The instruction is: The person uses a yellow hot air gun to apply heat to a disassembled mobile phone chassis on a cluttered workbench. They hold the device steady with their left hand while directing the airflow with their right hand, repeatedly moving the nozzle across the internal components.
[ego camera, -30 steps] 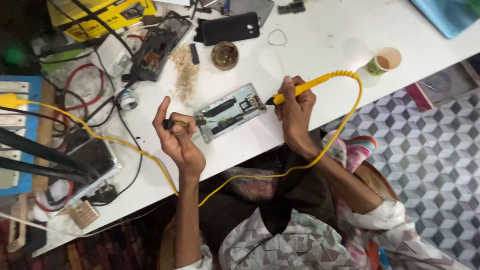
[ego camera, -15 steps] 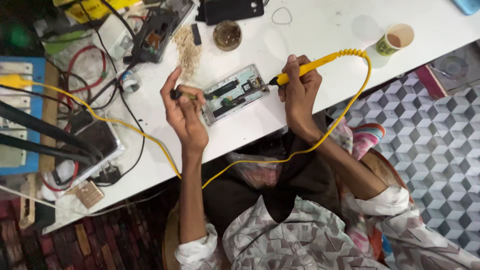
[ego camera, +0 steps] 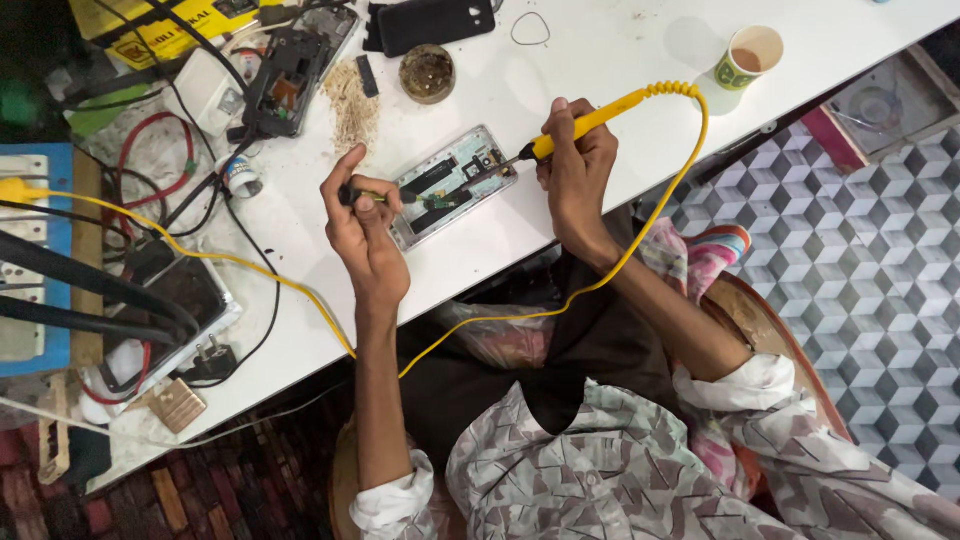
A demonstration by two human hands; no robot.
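Here the right hand (ego camera: 575, 170) clasps a yellow soldering iron (ego camera: 590, 120) over the opened phone (ego camera: 450, 185) near the table edge (ego camera: 520, 250), while the left hand (ego camera: 362, 235) pinches a small tool (ego camera: 372, 196).

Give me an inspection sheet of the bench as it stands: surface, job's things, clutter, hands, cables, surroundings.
Surface: white table, crowded at the left, with a heap of pale crumbs.
Job's things: opened phone lying flat; yellow soldering iron, tip on the phone's top end; thin tool reaching the phone's near edge.
Clutter: second opened phone, black phone, round tin, paper cup with brown drink, small roll, yellow box.
Hands: left hand pinches the thin tool; right hand grips the iron.
Cables: yellow cord loops off the table edge over the lap; red wire and black leads at left.
Surroundings: cube-patterned floor.
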